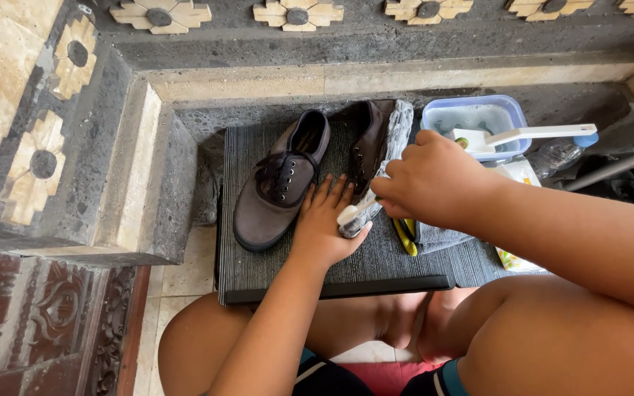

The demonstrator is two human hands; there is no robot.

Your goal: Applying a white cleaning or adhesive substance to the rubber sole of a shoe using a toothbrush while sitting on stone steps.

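— So, where is the shoe (pixel 376 158) being worked on?

— It lies on its side on the dark mat (pixel 273 271), its whitish sole turned toward the right hand (pixel 434 180). The left hand (pixel 326 224) is spread flat with fingers open, pressing against its toe end and the mat just below it.

— And the right hand?

— Closed in a fist around a small white brush (pixel 351 213), whose head sits against the sole, right where the left palm steadies the toe.

— What lies next to that grip?

— Just left of the left hand's fingers sits the second shoe (pixel 277 187), upright, laces up, touching the first near the heel. Under the right wrist there is a folded grey cloth (pixel 442 236) with something yellow (pixel 405 236) at its edge; I cannot tell what it is.

— Farther out?

— Beyond the right knuckles stands a blue tub (pixel 475 115) with a long white-handled brush (pixel 530 134) resting across its rim. A stone ledge (pixel 141 147) wraps round the mat's far and left sides, and the person's bare knees sit below the mat.
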